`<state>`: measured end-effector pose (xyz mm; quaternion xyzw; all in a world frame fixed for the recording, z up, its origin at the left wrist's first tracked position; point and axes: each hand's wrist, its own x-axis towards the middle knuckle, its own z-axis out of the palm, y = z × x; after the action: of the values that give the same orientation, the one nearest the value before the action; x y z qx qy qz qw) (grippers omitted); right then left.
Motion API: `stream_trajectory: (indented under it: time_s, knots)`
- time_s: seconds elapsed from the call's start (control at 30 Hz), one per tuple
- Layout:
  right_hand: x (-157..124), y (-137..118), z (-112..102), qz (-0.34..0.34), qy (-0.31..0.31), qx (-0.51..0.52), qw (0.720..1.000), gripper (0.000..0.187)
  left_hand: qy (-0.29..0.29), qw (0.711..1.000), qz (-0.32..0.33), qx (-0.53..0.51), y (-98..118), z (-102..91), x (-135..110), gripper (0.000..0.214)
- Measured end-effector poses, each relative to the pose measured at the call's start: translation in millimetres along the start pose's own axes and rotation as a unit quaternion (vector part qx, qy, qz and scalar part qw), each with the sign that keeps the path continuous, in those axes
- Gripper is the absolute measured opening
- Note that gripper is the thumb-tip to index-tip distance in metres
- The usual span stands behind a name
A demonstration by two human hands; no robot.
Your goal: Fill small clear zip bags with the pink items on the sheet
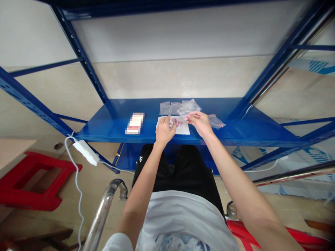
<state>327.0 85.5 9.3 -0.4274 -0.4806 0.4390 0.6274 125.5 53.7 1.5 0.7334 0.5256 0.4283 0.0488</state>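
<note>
A white printed T-shirt (180, 223) lies nearest the camera, with both forearms extended beyond it to a blue steel shelf (110, 127). A clear zip bag (188, 108) is pinched at its edge by the right hand (199, 122). The left hand (164, 130) is pressed on a white sheet (181, 129) bearing red marks; any pinch cannot be determined. Two flat bags (165, 108) are laid apart. A pixelated packet (134, 123) is illegible.

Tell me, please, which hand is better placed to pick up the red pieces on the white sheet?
Left, probably: the left hand is beside the red pieces, while the right hand holds a clear plastic bag.
</note>
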Motion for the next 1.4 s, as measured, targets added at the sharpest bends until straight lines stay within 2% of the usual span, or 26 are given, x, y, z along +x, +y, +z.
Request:
stream_trajectory:
  time_s: [0.3, 0.43, 0.57, 0.63, 0.77, 0.97, 1.07, 1.17, 1.3, 1.4]
  knots:
    - [-5.6, -5.4, 3.7, 0.012, -0.002, -0.003, 1.000, 0.046, 0.012, 1.000, 0.001, -0.027, 9.7, -9.3, -1.8, 0.031]
    - [-14.6, -7.5, 14.9, 0.014, 0.013, 0.036, 0.999, 0.049, 0.034, 0.999, 0.001, -0.036, 19.5, -13.0, -1.3, 0.030]
    - [-26.5, -11.9, 28.4, 0.018, 0.005, 0.079, 0.997, 0.055, 0.041, 0.994, -0.036, -0.098, 30.9, -12.0, 2.3, 0.029]
    - [-32.5, -15.2, 33.0, 0.018, -0.008, 0.078, 0.997, 0.057, 0.024, 0.982, -0.072, -0.174, 34.0, -10.9, 5.3, 0.025]
    - [-43.3, -20.3, 36.9, 0.015, -0.018, 0.049, 0.999, 0.055, -0.026, 0.933, -0.133, -0.332, 36.9, -13.7, 9.1, 0.014]
    - [-57.5, -23.6, 37.5, 0.018, -0.020, 0.012, 1.000, 0.050, -0.019, 0.943, -0.114, -0.311, 46.1, -26.1, 6.8, 0.012]
    - [-61.4, -29.8, 32.4, 0.032, -0.024, 0.016, 0.999, 0.054, -0.040, 0.916, -0.141, -0.372, 44.3, -28.7, 7.9, 0.009]
    - [-59.1, -41.8, 23.0, 0.020, -0.021, -0.006, 1.000, 0.056, -0.101, 0.880, -0.176, -0.430, 36.0, -34.3, 10.7, 0.023]
    - [-49.9, -57.7, 13.6, 0.001, -0.044, -0.055, 0.998, 0.053, -0.179, 0.865, -0.155, -0.442, 24.5, -46.6, 15.1, 0.032]
    - [-45.9, -61.2, 11.2, 0.009, -0.048, -0.064, 0.997, 0.047, -0.170, 0.856, -0.165, -0.460, 18.6, -52.7, 18.2, 0.028]
